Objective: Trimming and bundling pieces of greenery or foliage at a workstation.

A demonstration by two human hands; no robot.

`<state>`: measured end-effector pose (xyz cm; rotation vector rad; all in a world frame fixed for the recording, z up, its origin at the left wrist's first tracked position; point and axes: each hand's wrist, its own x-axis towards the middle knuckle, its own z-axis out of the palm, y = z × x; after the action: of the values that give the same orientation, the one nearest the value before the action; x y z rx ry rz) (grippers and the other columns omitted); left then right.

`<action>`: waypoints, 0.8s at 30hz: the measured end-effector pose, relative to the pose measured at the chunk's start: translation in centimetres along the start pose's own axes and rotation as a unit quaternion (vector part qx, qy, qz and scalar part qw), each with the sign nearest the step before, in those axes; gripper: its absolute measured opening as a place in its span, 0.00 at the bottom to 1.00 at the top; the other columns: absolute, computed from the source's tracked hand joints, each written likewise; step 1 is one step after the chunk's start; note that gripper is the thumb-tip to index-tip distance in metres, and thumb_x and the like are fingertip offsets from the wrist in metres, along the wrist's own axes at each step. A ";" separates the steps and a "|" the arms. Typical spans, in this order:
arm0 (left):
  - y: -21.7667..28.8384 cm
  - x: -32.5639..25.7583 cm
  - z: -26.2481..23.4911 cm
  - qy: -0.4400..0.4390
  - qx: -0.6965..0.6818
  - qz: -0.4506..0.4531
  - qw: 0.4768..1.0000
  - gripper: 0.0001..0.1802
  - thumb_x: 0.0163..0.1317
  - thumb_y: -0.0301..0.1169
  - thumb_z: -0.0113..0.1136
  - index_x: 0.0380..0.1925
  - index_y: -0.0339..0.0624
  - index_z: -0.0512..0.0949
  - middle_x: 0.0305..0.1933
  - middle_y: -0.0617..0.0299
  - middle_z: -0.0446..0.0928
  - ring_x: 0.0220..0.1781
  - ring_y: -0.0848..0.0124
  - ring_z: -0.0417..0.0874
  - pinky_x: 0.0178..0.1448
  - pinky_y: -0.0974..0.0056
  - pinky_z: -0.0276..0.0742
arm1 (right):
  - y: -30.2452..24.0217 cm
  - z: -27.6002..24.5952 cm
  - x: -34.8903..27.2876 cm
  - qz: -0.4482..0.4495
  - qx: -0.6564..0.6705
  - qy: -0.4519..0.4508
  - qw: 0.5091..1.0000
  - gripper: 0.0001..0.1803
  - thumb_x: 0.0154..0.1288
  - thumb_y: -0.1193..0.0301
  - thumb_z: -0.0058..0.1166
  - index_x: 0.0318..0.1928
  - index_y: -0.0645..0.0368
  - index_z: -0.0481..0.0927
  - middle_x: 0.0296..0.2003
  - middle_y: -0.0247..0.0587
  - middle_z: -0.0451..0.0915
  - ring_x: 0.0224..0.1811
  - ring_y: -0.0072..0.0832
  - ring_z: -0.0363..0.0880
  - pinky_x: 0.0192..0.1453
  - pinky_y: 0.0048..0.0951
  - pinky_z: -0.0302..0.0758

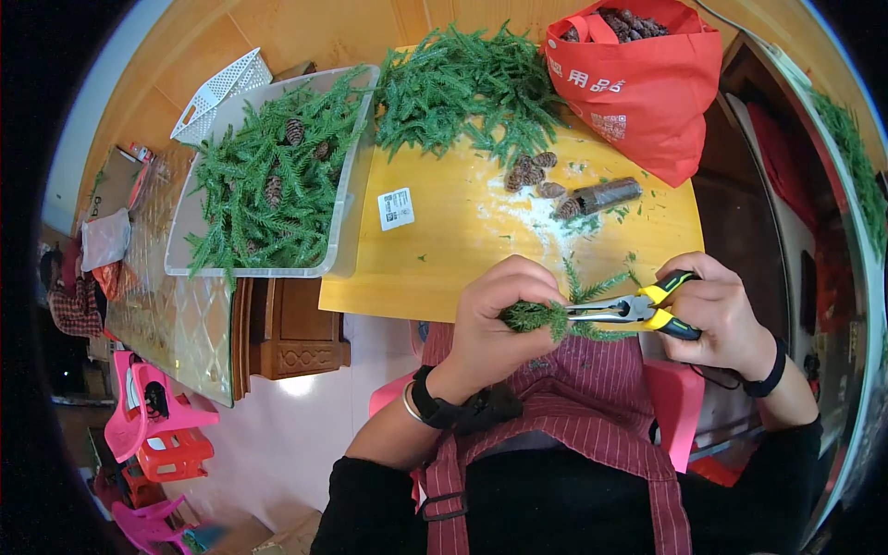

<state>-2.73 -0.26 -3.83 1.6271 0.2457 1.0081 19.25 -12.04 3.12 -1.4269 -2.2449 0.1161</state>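
My left hand [499, 310] pinches a green fir sprig [534, 317] just past the front edge of the table, above my lap. My right hand [720, 310] is wrapped round the yellow and black handles of long-nose pliers [631, 309]. The jaws of the pliers point left and reach the sprig beside my left fingertips. Whether they grip a stem or a wire there cannot be made out. Beyond my hands, several small pine cones [527, 173] and a dark brown roll [606, 196] lie among white powder on the yellow table [416, 268].
At the left stands a clear plastic bin [344, 240] full of green sprigs with cones, a white basket [222, 92] behind it. A pile of sprigs [462, 88] and a red bag [638, 102] of cones occupy the far side. A white label [396, 209] lies near the bin.
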 end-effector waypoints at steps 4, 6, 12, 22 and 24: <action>0.2 0.1 0.2 0.005 0.009 -0.001 1.000 0.09 0.39 0.18 0.64 0.23 0.38 0.76 0.29 0.61 0.73 0.34 0.70 0.75 0.40 0.68 0.70 | 0.0 -0.2 -0.2 0.002 -0.009 -0.011 1.000 0.07 0.38 0.74 0.59 0.19 0.59 0.74 0.20 0.38 0.75 0.37 0.38 0.76 0.39 0.32 0.75; 0.1 0.1 0.1 0.007 0.015 0.000 1.000 0.09 0.39 0.18 0.64 0.23 0.38 0.77 0.29 0.61 0.73 0.34 0.70 0.75 0.40 0.68 0.70 | 0.1 -0.1 -0.2 -0.003 -0.023 -0.006 1.000 0.07 0.38 0.73 0.59 0.19 0.60 0.74 0.20 0.38 0.75 0.36 0.38 0.76 0.38 0.32 0.75; 0.0 0.1 0.1 0.003 0.020 0.004 1.000 0.09 0.39 0.18 0.64 0.23 0.39 0.77 0.29 0.61 0.74 0.33 0.70 0.75 0.40 0.68 0.70 | 0.2 -0.3 -0.3 -0.015 -0.047 -0.015 0.999 0.08 0.38 0.72 0.59 0.19 0.60 0.73 0.19 0.38 0.73 0.35 0.39 0.76 0.36 0.33 0.75; -0.5 0.2 0.1 -0.012 -0.008 0.012 1.000 0.10 0.41 0.17 0.65 0.26 0.37 0.77 0.30 0.60 0.73 0.35 0.69 0.75 0.42 0.65 0.71 | 0.4 0.1 -0.9 0.010 -0.016 -0.004 1.000 0.07 0.35 0.76 0.57 0.20 0.62 0.73 0.20 0.40 0.74 0.35 0.40 0.76 0.37 0.32 0.74; -0.7 0.2 0.0 -0.007 -0.005 0.008 1.000 0.11 0.41 0.18 0.66 0.26 0.37 0.77 0.32 0.60 0.73 0.35 0.69 0.75 0.43 0.65 0.71 | 0.3 -0.1 -0.6 0.019 -0.009 0.025 0.999 0.07 0.36 0.75 0.58 0.20 0.62 0.74 0.21 0.40 0.75 0.38 0.41 0.76 0.39 0.33 0.73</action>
<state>-2.33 0.08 -4.38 1.6276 0.2180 1.0088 19.70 -12.43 2.93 -1.4669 -2.1830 0.0718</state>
